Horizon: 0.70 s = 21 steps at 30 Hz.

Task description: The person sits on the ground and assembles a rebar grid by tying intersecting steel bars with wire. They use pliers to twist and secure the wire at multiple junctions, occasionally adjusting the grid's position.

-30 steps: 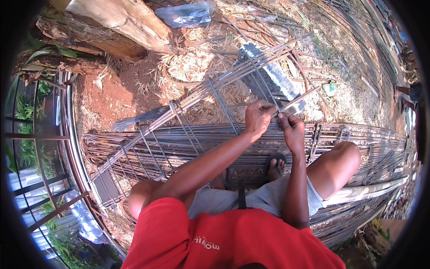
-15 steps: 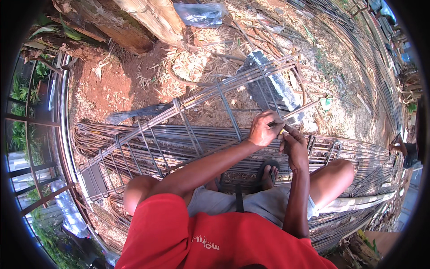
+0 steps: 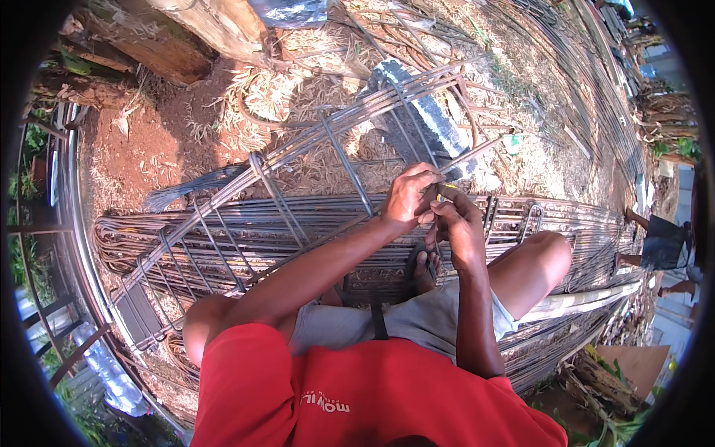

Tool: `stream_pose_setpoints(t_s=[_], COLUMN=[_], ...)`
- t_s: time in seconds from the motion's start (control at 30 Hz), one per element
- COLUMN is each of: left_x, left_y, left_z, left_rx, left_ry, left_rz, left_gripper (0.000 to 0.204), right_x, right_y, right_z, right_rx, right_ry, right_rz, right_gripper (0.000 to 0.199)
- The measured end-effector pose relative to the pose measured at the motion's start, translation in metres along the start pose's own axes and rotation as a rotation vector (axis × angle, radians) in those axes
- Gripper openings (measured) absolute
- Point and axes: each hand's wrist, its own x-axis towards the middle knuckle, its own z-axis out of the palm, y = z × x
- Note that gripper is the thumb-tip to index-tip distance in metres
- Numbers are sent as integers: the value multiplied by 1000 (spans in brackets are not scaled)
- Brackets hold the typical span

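My left hand (image 3: 410,197) is closed at the near bar of a long rebar cage (image 3: 356,112), close to where that bar's end (image 3: 477,153) sticks out to the right. Right beside it, my right hand (image 3: 459,229) is raised, its fingers pinched together. A small yellow piece (image 3: 447,186) shows between the two hands; its kind is too hidden to tell. Square stirrups (image 3: 346,162) cross the cage's long bars. Under its far right end lies a dark block with a white-painted edge (image 3: 439,112).
A bundle of thin dark wire (image 3: 186,186) lies left of the cage. Long stacked bars (image 3: 164,227) run beneath and across in front of me. Tree trunks (image 3: 212,30) stand at the upper left. At the far right a person (image 3: 663,242) is partly visible.
The whole view has shifted, so the scene sits further left and slightly higher. My right hand has turned and its fingers have drawn closer together; the left stays by the bar.
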Motion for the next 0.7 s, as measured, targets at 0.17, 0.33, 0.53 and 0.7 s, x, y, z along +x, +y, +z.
stream_pose_setpoints(t_s=[0.17,0.33,0.53,0.7], left_x=[10,15,32,38], left_y=[2,-2,-8,-10], left_z=[6,-5,-20,-25], left_rx=[-72,-201,-117,-126], left_ry=[78,-28,-218,-269], left_rz=[-50,-168,-306,-340], left_gripper=[10,5,15,17], right_x=[39,55,59,72], right_y=[1,6,-6,1], right_z=[-29,-35,-37,-48], right_rx=[-620,-732,-890,-821], right_ry=[290,170,122,116], right_rz=[-303,-335,-437,-346], right_gripper=[42,25,24,22])
